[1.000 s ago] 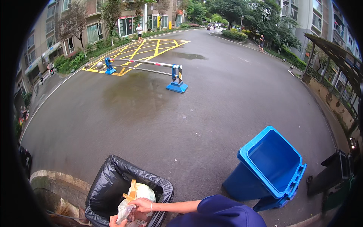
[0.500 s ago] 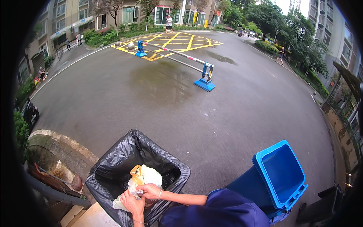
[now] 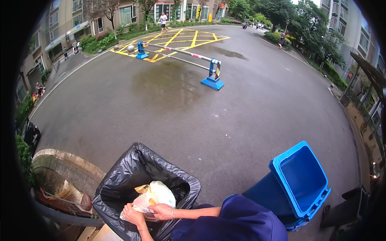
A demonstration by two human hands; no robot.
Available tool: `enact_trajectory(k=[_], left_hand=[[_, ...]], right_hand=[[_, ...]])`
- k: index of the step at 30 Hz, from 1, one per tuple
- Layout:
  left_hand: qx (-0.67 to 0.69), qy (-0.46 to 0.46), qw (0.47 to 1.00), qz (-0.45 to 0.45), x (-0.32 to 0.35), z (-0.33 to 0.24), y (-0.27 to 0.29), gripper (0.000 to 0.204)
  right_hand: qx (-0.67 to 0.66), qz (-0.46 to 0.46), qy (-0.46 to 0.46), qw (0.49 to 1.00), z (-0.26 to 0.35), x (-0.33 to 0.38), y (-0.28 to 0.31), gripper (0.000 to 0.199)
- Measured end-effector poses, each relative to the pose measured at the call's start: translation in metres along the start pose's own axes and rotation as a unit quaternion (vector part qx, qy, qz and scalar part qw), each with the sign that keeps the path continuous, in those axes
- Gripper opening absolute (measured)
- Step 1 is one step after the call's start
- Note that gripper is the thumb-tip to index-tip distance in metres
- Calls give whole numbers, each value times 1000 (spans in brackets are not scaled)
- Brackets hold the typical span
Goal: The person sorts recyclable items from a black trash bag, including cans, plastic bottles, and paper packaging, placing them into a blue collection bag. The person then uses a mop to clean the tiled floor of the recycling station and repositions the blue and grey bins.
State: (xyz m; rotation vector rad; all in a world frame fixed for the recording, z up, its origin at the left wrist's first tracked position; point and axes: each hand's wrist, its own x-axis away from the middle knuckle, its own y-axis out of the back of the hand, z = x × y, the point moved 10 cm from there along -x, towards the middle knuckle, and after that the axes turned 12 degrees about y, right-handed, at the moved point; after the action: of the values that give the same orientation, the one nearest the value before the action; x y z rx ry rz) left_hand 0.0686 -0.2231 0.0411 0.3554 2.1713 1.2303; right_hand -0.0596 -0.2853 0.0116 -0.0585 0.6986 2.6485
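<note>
1. We have a pale plastic bag [image 3: 163, 192] with orange handles [image 3: 152, 201] in both hands, within the mouth of a black-lined bin [image 3: 161, 164] as seen from above. We cannot tell whether its underside rests on anything.
2. The left hand [image 3: 133, 215] curls its fingers closely around bunched plastic at the bag's near left side; some fingertips are hidden.
3. The right hand [image 3: 163, 211] pinches plastic just beside it, its fingers bent around the bag's near edge.
4. As we judge it, the liner is already spread over the rim and the bag is in our grasp; letting go of it is not yet done. Whether any knot is tied, we cannot make out.
5. Nothing appears to come between our hands and the bag, though its loose folds hide part of our grip.
6. To our right stands a blue bin [image 3: 259, 193], its mouth uncovered, with a dark bin [image 3: 345, 211] farther right.
7. A curved kerb [image 3: 74, 160] lies to our left. Well ahead, a blue-footed barrier [image 3: 181, 52] stands on the wet road [image 3: 257, 104], clear of our hands.
</note>
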Motion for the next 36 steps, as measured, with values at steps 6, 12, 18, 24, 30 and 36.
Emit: enact_trajectory(k=[6, 12, 18, 24, 30, 36], left_hand=[[30, -24, 999, 19, -11, -12, 29, 37], [90, 33, 991, 90, 2, -13, 25, 36], [122, 59, 990, 28, 8, -25, 56, 43], [66, 68, 988, -122, 1, 5, 92, 39], [189, 305, 925, -127, 9, 132, 112, 31], [270, 341, 891, -132, 33, 200, 89, 25]], right_hand=[[172, -6, 70, 983, -7, -17, 35, 39], [321, -2, 60, 945, 41, -26, 97, 103], [245, -76, 118, 959, 39, -50, 51, 88], [299, -138, 213, 920, 86, -68, 78, 69], [276, -158, 13, 948, -37, -62, 139, 25], [282, -188, 10, 941, -62, -76, 167, 14]])
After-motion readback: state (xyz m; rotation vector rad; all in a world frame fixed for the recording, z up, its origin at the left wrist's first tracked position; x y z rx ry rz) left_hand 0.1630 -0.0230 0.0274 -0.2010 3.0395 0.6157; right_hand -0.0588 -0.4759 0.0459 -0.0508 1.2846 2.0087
